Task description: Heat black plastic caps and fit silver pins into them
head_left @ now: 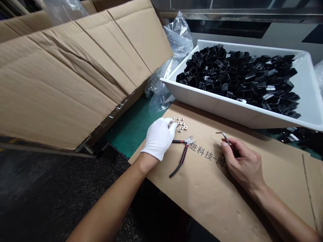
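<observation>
My left hand [160,137] wears a white glove and reaches to a small group of shiny metal nuts [182,124] on the cardboard sheet. Its thumb and fingers are drawn together at the group's near side; whatever lies between the tips is too small to make out. Beside that hand, diagonal cutters [185,151] with dark red-and-black handles lie with their jaws apart. Bare and closed, my right hand [243,163] grips a bent metal hex key [224,136], its short end pointing left above the cardboard.
A white plastic bin [207,99] full of black angular parts [242,77] stands behind the cardboard sheet [202,195]. A large cardboard box [75,77] rises at the left. Clear plastic bags [178,37] sit between box and bin. More black parts [302,136] lie below the bin's right side.
</observation>
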### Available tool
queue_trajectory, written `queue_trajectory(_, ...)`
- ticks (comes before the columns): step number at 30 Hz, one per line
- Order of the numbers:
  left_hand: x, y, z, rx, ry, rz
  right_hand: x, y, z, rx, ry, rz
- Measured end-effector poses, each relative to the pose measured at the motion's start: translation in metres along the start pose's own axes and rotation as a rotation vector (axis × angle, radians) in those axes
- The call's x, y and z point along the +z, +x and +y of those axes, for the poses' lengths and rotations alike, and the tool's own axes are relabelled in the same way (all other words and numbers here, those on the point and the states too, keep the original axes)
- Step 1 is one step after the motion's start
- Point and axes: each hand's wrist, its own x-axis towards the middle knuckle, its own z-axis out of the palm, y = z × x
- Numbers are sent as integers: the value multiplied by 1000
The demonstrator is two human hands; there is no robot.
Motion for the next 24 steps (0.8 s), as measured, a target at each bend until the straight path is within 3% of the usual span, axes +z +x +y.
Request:
queue_trajectory(5,14,7,3,-80,9,-11,2,3,1,-1,24,-15)
queue_trajectory(12,10,8,-1,-65,-173,-58,3,3,6,7,42,-48)
queue_trajectory(16,9,6,-2,-40,-162,-85,4,2,6,10,35,-53)
queue_trajectory(24,13,11,-11,-47,33,51,3,2,4,25,28,-61)
